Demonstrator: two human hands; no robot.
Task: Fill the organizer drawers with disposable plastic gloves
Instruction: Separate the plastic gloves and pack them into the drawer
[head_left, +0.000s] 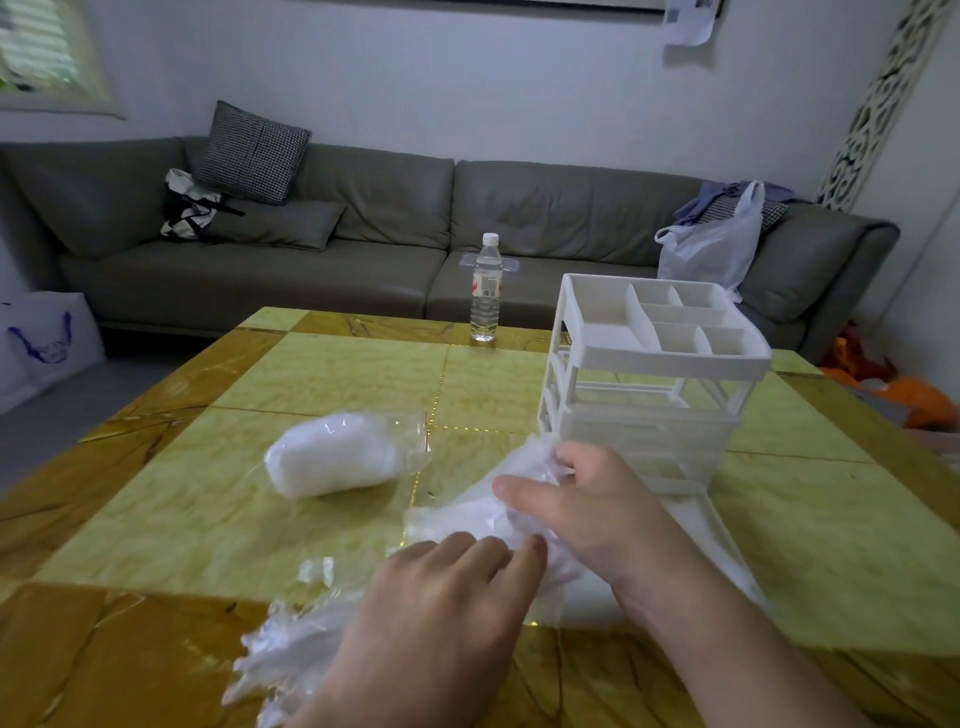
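A white plastic organizer (654, 364) with a divided top tray stands on the yellow table (322, 374), right of centre. A pulled-out drawer (701, 525) lies in front of it, mostly hidden behind my right forearm. My right hand (587, 514) grips a crumpled wad of clear disposable gloves (467, 512) just in front of the organizer. My left hand (441, 613) lies over the same wad, fingertips touching it. More loose gloves (280, 660) lie under my left wrist. A clear bag packed with white gloves (337, 457) lies at mid-table.
A water bottle (485, 291) stands at the table's far edge. Beyond it runs a grey sofa (363, 260) with cushions, a tote bag and a white plastic bag (711, 249). A white bag (47, 338) sits on the floor at left, orange items (904, 389) at right.
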